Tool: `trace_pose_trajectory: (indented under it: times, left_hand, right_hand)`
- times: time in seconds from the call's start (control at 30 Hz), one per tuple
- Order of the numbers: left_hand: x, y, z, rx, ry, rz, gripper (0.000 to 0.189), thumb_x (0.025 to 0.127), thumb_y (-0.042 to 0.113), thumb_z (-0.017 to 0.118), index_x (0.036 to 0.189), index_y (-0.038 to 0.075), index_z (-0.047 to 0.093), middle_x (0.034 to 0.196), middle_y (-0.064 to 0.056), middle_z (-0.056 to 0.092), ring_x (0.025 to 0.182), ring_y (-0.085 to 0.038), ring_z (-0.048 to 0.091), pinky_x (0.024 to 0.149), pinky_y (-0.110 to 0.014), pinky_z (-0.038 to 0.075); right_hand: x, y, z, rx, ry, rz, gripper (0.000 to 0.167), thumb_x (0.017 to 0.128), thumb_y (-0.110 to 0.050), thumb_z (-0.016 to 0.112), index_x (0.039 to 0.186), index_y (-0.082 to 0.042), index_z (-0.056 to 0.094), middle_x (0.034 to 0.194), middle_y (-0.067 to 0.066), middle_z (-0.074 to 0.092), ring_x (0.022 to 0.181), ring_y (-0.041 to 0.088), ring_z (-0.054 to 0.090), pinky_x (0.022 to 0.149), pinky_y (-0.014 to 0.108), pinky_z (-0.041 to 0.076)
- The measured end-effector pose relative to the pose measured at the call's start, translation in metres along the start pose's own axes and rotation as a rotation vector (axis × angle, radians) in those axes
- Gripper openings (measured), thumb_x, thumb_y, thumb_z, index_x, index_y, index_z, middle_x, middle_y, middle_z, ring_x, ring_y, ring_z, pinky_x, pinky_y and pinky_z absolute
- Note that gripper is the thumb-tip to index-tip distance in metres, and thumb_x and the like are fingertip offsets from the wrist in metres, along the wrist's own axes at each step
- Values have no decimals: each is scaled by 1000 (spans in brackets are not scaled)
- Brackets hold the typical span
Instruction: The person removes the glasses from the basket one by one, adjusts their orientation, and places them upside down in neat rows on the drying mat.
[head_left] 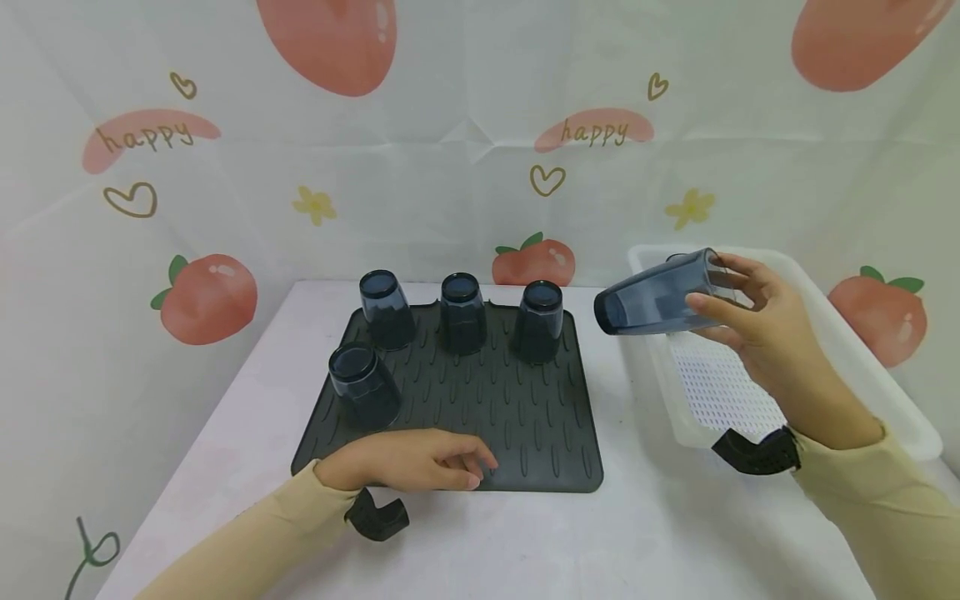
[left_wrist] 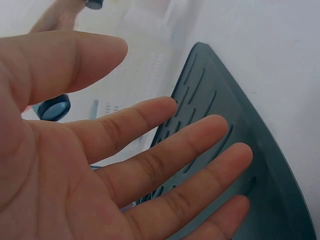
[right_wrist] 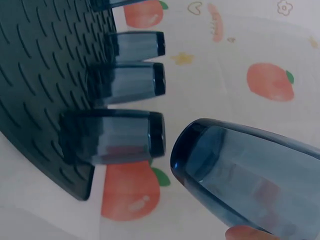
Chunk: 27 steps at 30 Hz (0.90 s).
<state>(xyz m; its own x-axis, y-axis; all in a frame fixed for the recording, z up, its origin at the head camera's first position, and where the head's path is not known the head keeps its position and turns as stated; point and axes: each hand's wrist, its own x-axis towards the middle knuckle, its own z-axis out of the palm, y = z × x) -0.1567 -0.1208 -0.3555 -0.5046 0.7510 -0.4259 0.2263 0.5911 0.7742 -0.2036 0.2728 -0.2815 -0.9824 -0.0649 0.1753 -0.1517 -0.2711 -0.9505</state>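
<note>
My right hand [head_left: 772, 333] grips a blue translucent drinking glass [head_left: 660, 296] near its rim. The glass lies almost sideways in the air, its thick base pointing left, over the near-left side of a white basket [head_left: 663, 400]. In the right wrist view that glass [right_wrist: 250, 175] fills the lower right, a fingertip at its side. My left hand [head_left: 412, 460] is over the front edge of a dark ridged drying mat [head_left: 480, 408], fingers relaxed and holding nothing. Its palm and spread fingers [left_wrist: 195, 132] show in the left wrist view.
Several matching glasses stand upside down on the mat: a back row of three, with the right one [head_left: 538, 321] nearest the basket, and another glass [head_left: 365, 387] at the left. The basket has a perforated bottom. A patterned cloth [head_left: 450, 183] hangs behind the white table [head_left: 247, 433].
</note>
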Motion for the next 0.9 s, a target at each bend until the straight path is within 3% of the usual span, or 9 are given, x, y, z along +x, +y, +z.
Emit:
trace_pose_trajectory:
  times: [0.9]
  left_hand:
    - [-2,6,-2,3,1,15,32,100,27,55,129,16,57,116,1,64,99,-1,60,84,-21,49]
  right_hand:
    - [-37,36,45,-257,-114,177,56,87,-2,68,133,-20,43,122,-1,45,103,6,60,78,23,56]
